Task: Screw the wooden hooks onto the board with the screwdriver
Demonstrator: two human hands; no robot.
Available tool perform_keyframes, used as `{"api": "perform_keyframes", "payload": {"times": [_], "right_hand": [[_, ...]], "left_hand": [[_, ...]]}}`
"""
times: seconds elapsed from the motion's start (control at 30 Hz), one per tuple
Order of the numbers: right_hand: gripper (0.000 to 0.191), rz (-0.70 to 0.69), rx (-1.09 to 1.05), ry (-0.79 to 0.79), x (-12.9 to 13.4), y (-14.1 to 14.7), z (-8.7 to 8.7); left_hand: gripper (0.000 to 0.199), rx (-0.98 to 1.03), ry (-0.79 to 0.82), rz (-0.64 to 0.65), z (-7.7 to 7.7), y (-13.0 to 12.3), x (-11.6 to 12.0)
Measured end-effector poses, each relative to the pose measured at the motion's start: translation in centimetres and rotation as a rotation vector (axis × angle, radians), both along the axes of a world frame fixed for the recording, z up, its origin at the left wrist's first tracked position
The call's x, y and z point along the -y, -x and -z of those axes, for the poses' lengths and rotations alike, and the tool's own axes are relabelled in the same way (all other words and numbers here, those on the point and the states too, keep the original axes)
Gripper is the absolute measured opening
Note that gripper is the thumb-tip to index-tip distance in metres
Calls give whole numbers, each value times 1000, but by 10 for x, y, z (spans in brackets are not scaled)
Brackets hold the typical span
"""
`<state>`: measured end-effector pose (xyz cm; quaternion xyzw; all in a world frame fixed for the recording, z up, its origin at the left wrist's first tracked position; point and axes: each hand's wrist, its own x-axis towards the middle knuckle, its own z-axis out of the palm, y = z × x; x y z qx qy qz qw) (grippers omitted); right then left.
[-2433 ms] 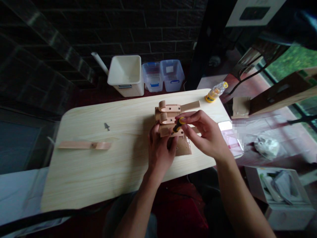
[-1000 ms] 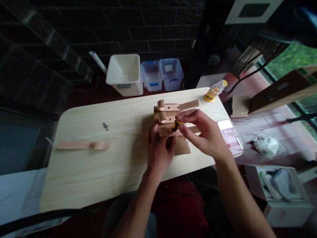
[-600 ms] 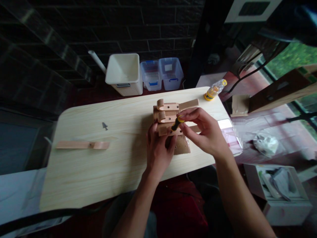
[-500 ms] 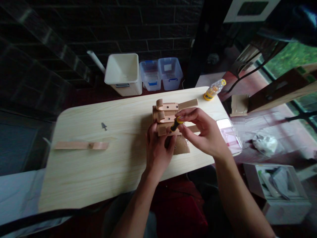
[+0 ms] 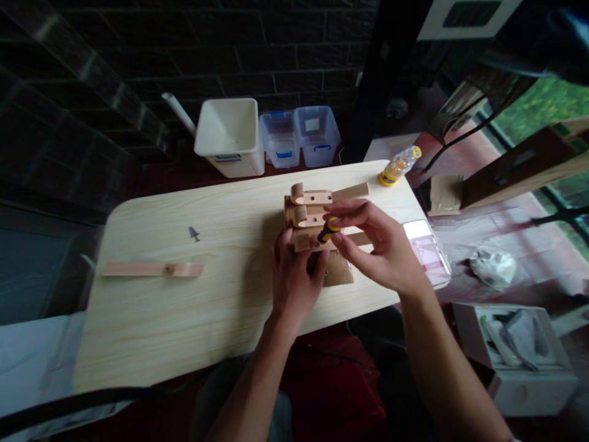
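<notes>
A wooden assembly [image 5: 313, 197] of slats with rounded blocks and dark screws lies on the table, right of its middle. My left hand [image 5: 297, 270] is closed around the near slat [image 5: 302, 241], thumb and fingers on either side. Between the thumb and fingers of my right hand [image 5: 372, 242] is a yellow and black screwdriver [image 5: 328, 229], tilted with its tip down toward that slat. The tip and any screw under it are hard to make out. A brown curved piece [image 5: 338, 275] shows below the slat, partly covered by my left hand.
On the table [image 5: 221, 325] lie a loose wooden slat [image 5: 142, 269] and a few screws [image 5: 194, 234] at left. A clear bottle with yellow ends [image 5: 400, 167] stands at the back right corner, with a phone [image 5: 426, 248] at the right edge. Bins [image 5: 230, 141] stand behind the table.
The fingers of my right hand have shifted slightly on the screwdriver handle. My left hand and the wooden assembly stay in place.
</notes>
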<state>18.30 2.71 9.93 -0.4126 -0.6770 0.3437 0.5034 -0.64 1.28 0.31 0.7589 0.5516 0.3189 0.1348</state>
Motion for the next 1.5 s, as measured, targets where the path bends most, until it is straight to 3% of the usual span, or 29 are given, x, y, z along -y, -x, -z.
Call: {"api": "perform_keyframes", "payload": {"times": [0.33,0.6,0.8,1.0,1.2,1.37,1.5], "right_hand": [[12,17,-14,-3,-2,-1,4],[5,-88,-66,92,2,1,0],[10,1,-76,40,-2,2,4],[7,-67,-47,58,2,3,-1],[10,5,-57,38,-1,-1,6],[10,-90,-53,43,2,0,0],[17,-102,-114,92,1,-1,6]], "left_hand": [[33,20,-5,-17,0,0,1],[36,-11,6,-13,1,-1,0],[38,3,21,13,-1,1,0],[37,-8,37,-5,0,0,0],[36,7,10,-4,-2,0,0],[37,-12,24,-18,-1,-1,0],[36,-1,-5,-12,0,-1,0]]}}
